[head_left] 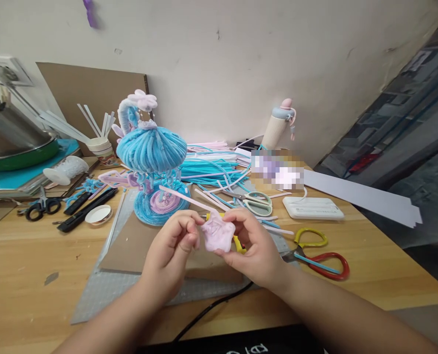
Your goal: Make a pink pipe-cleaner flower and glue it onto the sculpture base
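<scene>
In my right hand (pixel 250 248), thumb and fingers pinch a small pale pink pipe-cleaner piece (pixel 219 236) with a rounded star shape. My left hand (pixel 172 246) is closed, fingers curled, with its fingertips at the left edge of the same piece. A pink pipe-cleaner strip (pixel 184 197) runs up and left from the piece. Behind my right fingers is a yellow tool (pixel 240 244), mostly hidden. Beyond my hands stands a blue fuzzy jellyfish-like lamp shape (pixel 152 150) over a blue and pink coiled base (pixel 141 209).
A grey cutting mat (pixel 93 300) and cardboard (pixel 125 253) lie under my hands. To the right are red-and-yellow scissors (pixel 327 260), pale-green scissors (pixel 259 202) and a white power bank (pixel 312 208). Blue pipe cleaners (pixel 207 169) are heaped behind. A black cord (pixel 211 307) crosses the front.
</scene>
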### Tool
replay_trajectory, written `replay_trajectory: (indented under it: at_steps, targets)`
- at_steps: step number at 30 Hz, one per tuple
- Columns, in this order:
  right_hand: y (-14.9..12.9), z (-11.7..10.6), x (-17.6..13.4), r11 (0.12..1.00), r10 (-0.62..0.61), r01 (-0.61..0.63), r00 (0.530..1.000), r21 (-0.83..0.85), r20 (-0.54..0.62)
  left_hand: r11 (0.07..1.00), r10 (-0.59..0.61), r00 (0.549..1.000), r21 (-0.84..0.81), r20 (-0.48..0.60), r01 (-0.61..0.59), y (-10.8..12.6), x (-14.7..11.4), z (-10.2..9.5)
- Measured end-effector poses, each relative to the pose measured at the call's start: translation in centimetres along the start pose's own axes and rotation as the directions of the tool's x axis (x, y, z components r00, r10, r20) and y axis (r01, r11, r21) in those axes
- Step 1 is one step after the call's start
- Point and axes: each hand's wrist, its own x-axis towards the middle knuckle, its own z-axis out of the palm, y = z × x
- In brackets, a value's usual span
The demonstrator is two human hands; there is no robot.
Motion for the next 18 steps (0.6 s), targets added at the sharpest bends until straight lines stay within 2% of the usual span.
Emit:
replay_trajectory:
  at_steps: [3, 6, 9, 11, 13, 15, 18]
  targets:
    - [0.1, 0.0, 0.2, 0.991, 0.027, -0.023, 0.999, 0.130, -0.033, 0.906, -0.203, 0.978, -0.370, 0.047, 0.206, 0.3, 0.1, 0.0]
    - [-0.1, -0.1, 0.4, 0.964, 0.041, -0.025, 0.998, 0.266, -0.056, 0.871, -0.263, 0.962, -0.445, -0.067, 0.208, 0.5, 0.3, 0.0]
    - [-0.3, -0.2, 0.6, 0.941, 0.078, -0.049, 0.994, 0.334, -0.075, 0.933, -0.241, 0.952, -0.315, -0.190, 0.173, 0.3, 0.2, 0.1]
    - [-0.4, -0.3, 0.7, 0.930, 0.110, -0.077, 0.991, 0.359, -0.070, 0.980, -0.166, 0.967, -0.140, -0.196, 0.139, 0.0, -0.1, 0.1]
    - [-0.5, -0.3, 0.7, 0.922, 0.128, -0.098, 0.990, 0.374, -0.057, 0.997, -0.059, 0.986, 0.039, -0.157, 0.066, -0.2, -0.5, 0.2]
    - [-0.5, -0.2, 0.7, 0.921, 0.131, -0.104, 0.990, 0.375, -0.047, 0.988, -0.018, 0.995, 0.149, -0.103, 0.033, -0.4, -0.8, 0.2]
    - [-0.4, 0.0, 0.6, 0.926, 0.112, -0.088, 0.993, 0.368, -0.043, 0.976, -0.147, 0.989, 0.159, -0.027, 0.149, -0.4, -0.6, 0.4]
